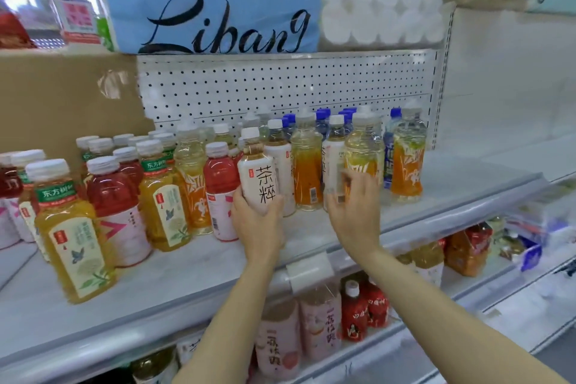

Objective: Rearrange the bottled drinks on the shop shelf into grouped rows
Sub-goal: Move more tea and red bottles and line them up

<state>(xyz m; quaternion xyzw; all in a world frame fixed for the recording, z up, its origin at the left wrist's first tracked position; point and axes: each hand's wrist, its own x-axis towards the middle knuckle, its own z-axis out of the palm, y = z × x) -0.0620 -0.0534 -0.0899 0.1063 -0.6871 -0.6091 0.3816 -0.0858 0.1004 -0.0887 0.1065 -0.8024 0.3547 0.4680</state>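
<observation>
Mid-sort, shelf (311, 237): left hand (257, 217) fingers grasping white-label tea bottle (260, 171), centre; right hand (352, 209) fingers grasping matching bottle (333, 162) at three o'clock; next, likely seating both together.

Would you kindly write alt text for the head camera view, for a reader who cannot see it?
A person's left hand grips a white-labelled tea bottle on a shop shelf, while the right hand holds a similar white bottle beside it. Yellow, red and orange drinks stand mixed around them, with blue-capped bottles behind. Packs of tissue rolls sit on top.
</observation>
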